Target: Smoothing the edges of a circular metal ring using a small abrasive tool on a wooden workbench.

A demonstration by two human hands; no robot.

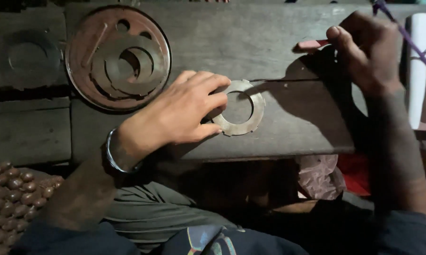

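Observation:
A flat metal ring [245, 124] with small notched tabs on its rim lies on a dark wooden bench [269, 42]. My left hand [180, 113] rests on the ring's left side and presses it down, fingers spread over its edge. Raised above the bench to the right, my right hand [369, 52] pinches a small reddish tool [312, 45] between thumb and fingers. The tool's tip points left, well clear of the ring. A metal bangle [110, 153] sits on my left wrist.
A round metal tray [80, 71] at the back left holds several more flat rings. A beaded mat [9, 193] lies at the lower left. White rolled material [421, 71] with a purple cord stands at the right edge. Crumpled plastic [319, 177] lies below the bench.

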